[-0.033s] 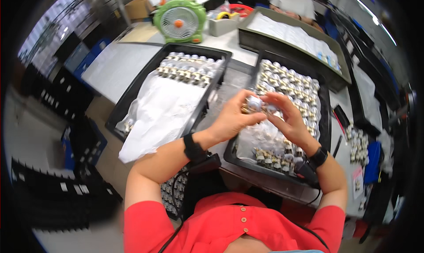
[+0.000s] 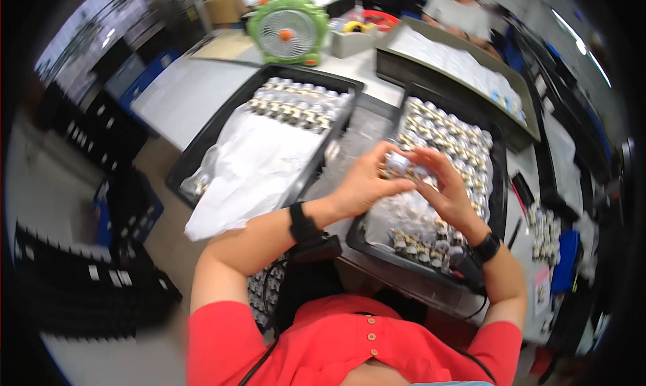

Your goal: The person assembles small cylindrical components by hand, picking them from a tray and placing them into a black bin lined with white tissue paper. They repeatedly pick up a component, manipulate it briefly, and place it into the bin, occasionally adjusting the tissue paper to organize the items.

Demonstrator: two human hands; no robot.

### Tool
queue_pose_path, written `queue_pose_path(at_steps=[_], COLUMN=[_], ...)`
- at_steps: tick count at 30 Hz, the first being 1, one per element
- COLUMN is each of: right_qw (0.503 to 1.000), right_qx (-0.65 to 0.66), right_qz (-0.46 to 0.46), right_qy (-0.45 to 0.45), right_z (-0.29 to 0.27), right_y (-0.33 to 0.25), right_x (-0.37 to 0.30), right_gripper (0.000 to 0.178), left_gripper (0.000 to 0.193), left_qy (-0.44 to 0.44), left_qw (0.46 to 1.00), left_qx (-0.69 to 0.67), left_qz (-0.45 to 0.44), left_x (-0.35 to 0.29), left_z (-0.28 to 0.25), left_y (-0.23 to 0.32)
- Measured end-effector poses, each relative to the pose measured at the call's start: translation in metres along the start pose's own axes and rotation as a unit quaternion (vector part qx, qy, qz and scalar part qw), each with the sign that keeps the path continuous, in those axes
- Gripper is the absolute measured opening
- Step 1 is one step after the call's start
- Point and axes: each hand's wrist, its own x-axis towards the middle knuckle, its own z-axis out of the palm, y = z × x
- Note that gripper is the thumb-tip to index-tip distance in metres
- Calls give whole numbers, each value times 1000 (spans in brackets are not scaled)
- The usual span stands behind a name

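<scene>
Above the right-hand black tray (image 2: 354, 236), my two hands meet around a small metal part (image 2: 398, 162) with a rounded silvery end. My left hand (image 2: 369, 183) pinches it between thumb and fingers. My right hand (image 2: 445, 185) curls in from the other side, its fingertips close against the part; the exact contact is blurred. Beneath the hands, rows of similar silver-and-brass metal parts (image 2: 441, 127) stand in the tray, and more lie along its near side. Crumpled clear plastic film (image 2: 385, 221) lies among them, partly hidden by my hands.
Left of it, another black tray (image 2: 176, 179) holds rows of parts and a white sheet (image 2: 259, 160). A green fan (image 2: 288, 30) and a long olive bin (image 2: 387, 64) stand behind. More parts (image 2: 544, 231) lie at right. A person (image 2: 459, 14) sits across the table.
The whole view has shifted slightly, so trays and fan appear a little farther right. My hands remain together around the part, with the fingers only slightly shifted.
</scene>
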Motion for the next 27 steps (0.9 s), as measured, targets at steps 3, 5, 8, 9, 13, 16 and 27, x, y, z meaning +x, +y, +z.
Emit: queue_pose_path(at_steps=[3, 5, 8, 9, 13, 16, 27], right_qw=[1000, 1000, 1000, 999, 992, 964, 904], right_qx=[13, -24, 17, 38, -30, 27, -163], right_qz=[15, -10, -5, -4, 111, 221, -163], right_qy=[5, 5, -6, -2, -55, -147, -360], right_z=[-2, -4, 0, -5, -39, -32, 182], right_y=[5, 5, -27, -28, -43, -75, -110], right_x=[-7, -5, 6, 8, 9, 13, 65], right_gripper=[55, 58, 61, 61, 51, 44, 78], left_gripper=[36, 29, 29, 30, 31, 29, 25], left_qy=[15, 1, 35, 46, 33, -2, -179], left_qw=[998, 1000, 994, 989, 973, 958, 935], left_qx=[41, -15, 2, 10, 10, 17, 27], left_qz=[42, 21, 106, 143, 229, 285, 305], left_x=[5, 5, -3, -6, -29, -63, -184], left_z=[10, 9, 3, 2, 4, 14, -38], left_y=[-7, 3, 38, 49, 91, 116, 119])
